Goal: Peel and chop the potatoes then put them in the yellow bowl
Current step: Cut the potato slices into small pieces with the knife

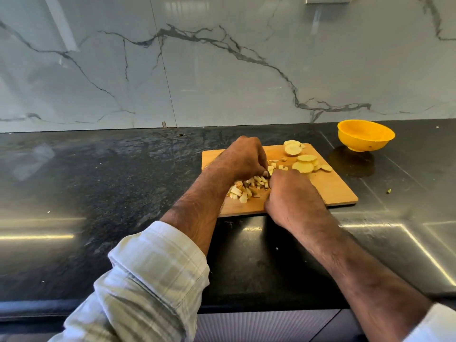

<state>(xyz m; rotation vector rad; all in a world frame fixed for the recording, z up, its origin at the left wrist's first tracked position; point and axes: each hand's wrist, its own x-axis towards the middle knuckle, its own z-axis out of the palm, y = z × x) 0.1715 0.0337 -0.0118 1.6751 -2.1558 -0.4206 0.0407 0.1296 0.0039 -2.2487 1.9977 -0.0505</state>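
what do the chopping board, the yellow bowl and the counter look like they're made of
Chopping board: likely wood or bamboo, matte tan with faint grain. Yellow bowl: probably plastic, smooth uniform colour, soft sheen. Counter: polished dark speckled stone, perhaps granite, mirroring light.

the upper half of the frame is filled by a glossy pale marble wall (222, 70) with dark grey veins running from the upper left across to the right. a thin vertical seam (165, 77) splits the panels just left of centre. soft reflections of light show on its surface, with a bright slanted streak in the upper left. below it, a black speckled stone countertop (98, 169) spans the whole width, polished enough to mirror long bright bars of light at the left edge and lower right. along the bottom centre, a ribbed grey cabinet front (259, 327) sits under the counter edge.
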